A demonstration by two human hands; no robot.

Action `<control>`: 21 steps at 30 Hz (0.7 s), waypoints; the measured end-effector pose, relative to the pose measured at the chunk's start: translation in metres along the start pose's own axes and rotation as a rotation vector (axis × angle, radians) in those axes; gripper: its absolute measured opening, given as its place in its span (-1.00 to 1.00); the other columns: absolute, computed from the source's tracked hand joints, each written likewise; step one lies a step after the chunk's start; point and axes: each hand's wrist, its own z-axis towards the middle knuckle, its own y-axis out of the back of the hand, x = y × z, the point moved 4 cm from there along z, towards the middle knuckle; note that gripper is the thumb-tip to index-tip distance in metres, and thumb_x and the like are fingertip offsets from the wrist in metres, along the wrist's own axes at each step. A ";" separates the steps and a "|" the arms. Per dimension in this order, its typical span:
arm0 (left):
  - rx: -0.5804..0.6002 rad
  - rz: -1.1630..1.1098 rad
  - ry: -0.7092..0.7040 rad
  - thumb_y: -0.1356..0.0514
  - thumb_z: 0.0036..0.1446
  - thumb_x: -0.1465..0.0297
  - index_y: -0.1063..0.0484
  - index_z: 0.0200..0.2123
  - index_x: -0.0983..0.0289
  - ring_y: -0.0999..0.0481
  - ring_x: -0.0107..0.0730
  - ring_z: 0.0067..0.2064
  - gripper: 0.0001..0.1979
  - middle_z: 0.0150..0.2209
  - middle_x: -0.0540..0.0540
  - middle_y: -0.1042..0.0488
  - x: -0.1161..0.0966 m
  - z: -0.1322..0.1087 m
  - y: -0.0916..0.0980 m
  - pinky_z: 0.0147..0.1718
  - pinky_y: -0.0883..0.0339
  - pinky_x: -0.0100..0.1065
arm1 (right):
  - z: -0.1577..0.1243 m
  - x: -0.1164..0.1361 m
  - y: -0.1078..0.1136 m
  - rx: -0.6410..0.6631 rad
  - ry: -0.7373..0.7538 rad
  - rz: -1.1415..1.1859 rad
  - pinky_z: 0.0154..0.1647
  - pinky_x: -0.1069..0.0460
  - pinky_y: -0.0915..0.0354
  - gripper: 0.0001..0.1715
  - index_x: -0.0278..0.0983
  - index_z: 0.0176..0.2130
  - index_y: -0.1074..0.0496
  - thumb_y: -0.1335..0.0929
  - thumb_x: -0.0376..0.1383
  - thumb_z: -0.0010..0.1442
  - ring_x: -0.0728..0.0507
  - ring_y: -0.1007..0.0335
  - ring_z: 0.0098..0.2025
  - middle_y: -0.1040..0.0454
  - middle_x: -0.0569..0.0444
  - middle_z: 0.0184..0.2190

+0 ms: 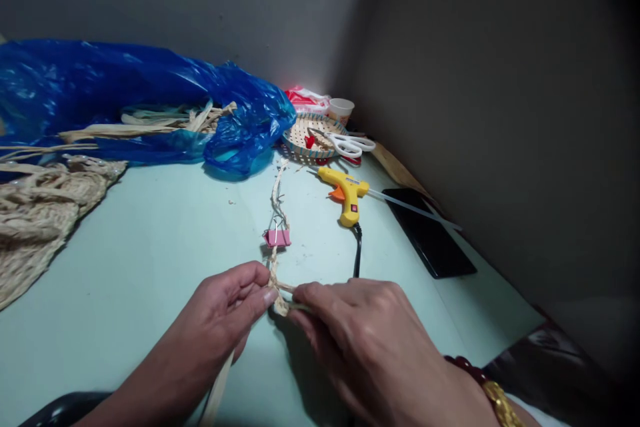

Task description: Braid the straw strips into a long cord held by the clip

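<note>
A thin braid (273, 269) of pale dried straw runs up the table, with a pink binder clip (277, 238) fixed on it. My left hand (233, 303) pinches the braid's near end between thumb and forefinger. Opposite it, my right hand (353, 330) is closed on straw strands that come off the braid to the right. Another flat straw strand (219, 387) hangs down below my left hand. Beyond the clip, the braid's far part (277, 190) lies loose on the table. My right fingertips are partly hidden behind the hand.
A yellow glue gun (350, 193) lies right of the braid, near a black phone-like slab (430, 233). White-handled scissors (345, 145) rest on a woven basket (297, 137). A blue plastic bag (150, 73) holding straw is at back left, with a woven straw piece (40, 220) before it.
</note>
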 end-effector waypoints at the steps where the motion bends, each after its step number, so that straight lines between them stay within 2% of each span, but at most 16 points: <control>1: 0.006 0.009 -0.009 -0.21 0.08 0.29 -0.31 -0.40 0.22 -0.04 -0.54 -0.53 -0.85 -0.52 -0.14 -0.16 0.000 0.000 0.000 -0.61 0.06 -0.50 | 0.001 -0.001 0.005 -0.032 -0.013 -0.001 -0.46 0.04 -0.07 -0.73 -0.26 -0.33 -0.38 -0.18 -0.27 0.34 -0.05 -0.23 -0.52 -0.42 0.11 -0.51; 3: 0.010 0.030 -0.030 -0.19 0.09 0.28 -0.29 -0.41 0.23 -0.05 -0.54 -0.54 -0.83 -0.52 -0.13 -0.16 -0.001 0.001 0.001 -0.60 0.06 -0.48 | 0.006 -0.005 0.013 -0.069 -0.055 0.004 -0.31 0.02 -0.15 -0.76 -0.26 -0.28 -0.41 -0.22 -0.24 0.32 -0.10 -0.30 -0.35 -0.45 0.05 -0.38; 5: -0.009 0.049 -0.060 -0.18 0.10 0.25 -0.29 -0.42 0.23 -0.05 -0.55 -0.55 -0.81 -0.53 -0.13 -0.16 -0.003 0.002 0.003 -0.60 0.06 -0.48 | 0.012 -0.011 0.015 -0.021 -0.087 0.051 -0.22 0.00 -0.16 -0.81 -0.26 -0.22 -0.41 -0.25 -0.24 0.31 -0.13 -0.31 -0.25 -0.46 0.03 -0.30; 8: -0.024 0.083 -0.094 -0.16 0.11 0.24 -0.30 -0.44 0.25 -0.04 -0.56 -0.58 -0.79 -0.58 -0.15 -0.11 -0.005 0.002 0.004 -0.62 0.08 -0.48 | 0.018 -0.017 0.007 0.184 -0.067 0.229 -0.33 0.08 -0.17 -0.76 -0.25 -0.28 -0.40 -0.20 -0.27 0.35 -0.04 -0.29 -0.38 -0.44 0.11 -0.41; 10: -0.048 0.098 -0.094 -0.17 0.10 0.24 -0.31 -0.45 0.25 -0.03 -0.56 -0.59 -0.79 -0.60 -0.16 -0.10 -0.004 0.001 0.004 -0.62 0.09 -0.48 | 0.018 -0.017 0.006 0.217 -0.041 0.292 -0.37 0.11 -0.15 -0.73 -0.25 -0.31 -0.40 -0.18 -0.32 0.36 0.00 -0.27 -0.43 -0.42 0.15 -0.45; 13: -0.118 0.112 -0.108 -0.17 0.10 0.25 -0.31 -0.48 0.25 -0.06 -0.54 -0.55 -0.78 -0.59 -0.15 -0.13 -0.004 0.000 0.004 -0.60 0.06 -0.48 | 0.014 -0.012 0.010 0.099 0.005 0.206 -0.32 0.08 -0.15 -0.77 -0.28 -0.32 -0.41 -0.22 -0.41 0.30 -0.02 -0.27 -0.37 -0.42 0.11 -0.41; 16: -0.176 0.144 -0.138 -0.16 0.08 0.27 -0.28 -0.54 0.26 -0.08 -0.52 -0.52 -0.77 -0.60 -0.15 -0.12 -0.006 0.000 0.001 -0.55 0.01 -0.48 | 0.006 0.007 0.007 -0.065 0.196 0.044 -0.46 0.03 -0.09 -0.82 -0.35 -0.38 -0.41 -0.24 -0.44 0.19 -0.07 -0.17 -0.46 -0.36 0.04 -0.48; 18: -0.180 0.166 -0.136 -0.16 0.06 0.29 -0.29 -0.55 0.26 -0.09 -0.51 -0.51 -0.78 -0.61 -0.15 -0.12 -0.009 0.000 0.000 -0.54 0.00 -0.47 | 0.000 0.020 0.000 -0.188 0.331 -0.070 -0.54 0.00 -0.01 -0.81 -0.36 -0.41 -0.39 -0.22 -0.48 0.16 -0.08 -0.10 -0.52 -0.33 0.03 -0.53; 21: -0.139 0.170 -0.108 -0.15 0.04 0.32 -0.33 -0.54 0.29 -0.14 -0.50 -0.49 -0.81 -0.58 -0.11 -0.22 -0.012 0.001 -0.002 -0.52 -0.02 -0.47 | -0.005 0.031 -0.017 -0.338 0.386 -0.186 -0.54 0.00 0.00 -0.75 -0.33 -0.45 -0.35 -0.19 -0.53 0.16 -0.09 -0.07 -0.53 -0.28 0.04 -0.56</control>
